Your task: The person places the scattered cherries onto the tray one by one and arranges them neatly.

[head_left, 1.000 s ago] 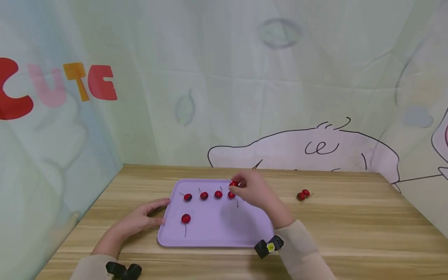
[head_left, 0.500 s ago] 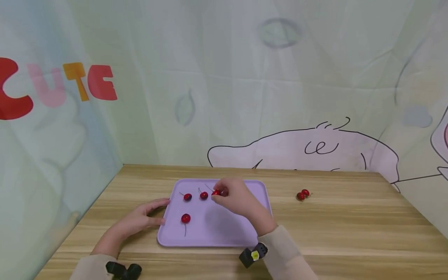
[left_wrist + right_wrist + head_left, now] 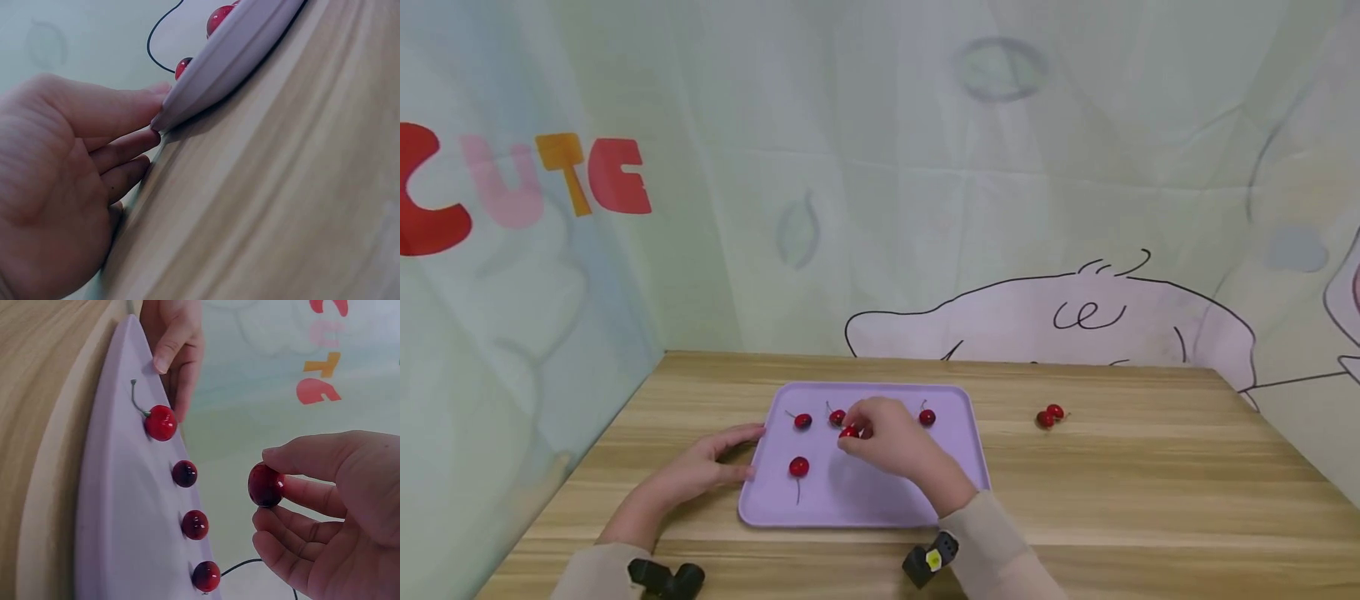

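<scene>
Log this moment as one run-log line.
right hand: pinches cherry above purple tray | left hand: touches tray's left edge | two cherries: on table

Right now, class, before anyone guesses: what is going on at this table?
A person sits at a wooden table with a purple tray in front of them. The right hand pinches a red cherry just above the tray. The left hand rests against the tray's left edge, fingers straight. Several more cherries lie on the tray, among them one with a long stem near the front. Two cherries sit off the tray on the table to the right.
</scene>
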Available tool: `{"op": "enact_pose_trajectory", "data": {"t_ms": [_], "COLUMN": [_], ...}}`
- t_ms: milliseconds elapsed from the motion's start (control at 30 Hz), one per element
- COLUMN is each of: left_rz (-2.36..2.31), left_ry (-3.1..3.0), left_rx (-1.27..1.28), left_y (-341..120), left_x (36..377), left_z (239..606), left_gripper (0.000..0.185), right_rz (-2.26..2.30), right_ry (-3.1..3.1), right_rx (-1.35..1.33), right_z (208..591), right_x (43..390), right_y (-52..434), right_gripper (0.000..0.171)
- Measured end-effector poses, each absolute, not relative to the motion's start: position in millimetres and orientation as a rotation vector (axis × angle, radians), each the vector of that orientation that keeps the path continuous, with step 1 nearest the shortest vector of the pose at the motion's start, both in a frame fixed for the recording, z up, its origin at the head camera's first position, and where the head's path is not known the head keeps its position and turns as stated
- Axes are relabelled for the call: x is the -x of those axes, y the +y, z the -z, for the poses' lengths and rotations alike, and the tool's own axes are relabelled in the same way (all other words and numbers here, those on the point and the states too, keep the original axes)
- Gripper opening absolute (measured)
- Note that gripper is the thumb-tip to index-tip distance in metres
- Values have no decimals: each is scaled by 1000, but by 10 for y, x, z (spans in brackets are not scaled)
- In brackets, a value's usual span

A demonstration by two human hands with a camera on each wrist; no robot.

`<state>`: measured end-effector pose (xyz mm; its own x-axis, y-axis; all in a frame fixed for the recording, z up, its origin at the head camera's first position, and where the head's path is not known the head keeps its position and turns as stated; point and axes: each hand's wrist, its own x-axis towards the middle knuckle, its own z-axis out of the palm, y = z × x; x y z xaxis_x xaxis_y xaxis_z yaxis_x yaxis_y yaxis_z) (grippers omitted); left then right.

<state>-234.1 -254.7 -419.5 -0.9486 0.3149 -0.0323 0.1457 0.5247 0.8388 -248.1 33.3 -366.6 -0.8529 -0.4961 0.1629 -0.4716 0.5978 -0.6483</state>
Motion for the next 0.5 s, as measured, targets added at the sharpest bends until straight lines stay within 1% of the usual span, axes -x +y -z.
{"op": "enact_pose_trajectory", "data": {"t_ms": [300,500], "left_rz": [-1398,-1402], "left_ry": [2579,2566], "left_rx": [-410,-393], "left_y": [-2549,-2546], "left_x": [2336,2343], "left_z": [4185,4197], "left_gripper": [67,67], "right_rz": [1066,1027], "right_ry": [2734,2714], "right_rx": [770,741], "right_z": [3818,3903], "right_x": [2497,2524], "right_y": [280,265], "right_gripper": [13,9]}}
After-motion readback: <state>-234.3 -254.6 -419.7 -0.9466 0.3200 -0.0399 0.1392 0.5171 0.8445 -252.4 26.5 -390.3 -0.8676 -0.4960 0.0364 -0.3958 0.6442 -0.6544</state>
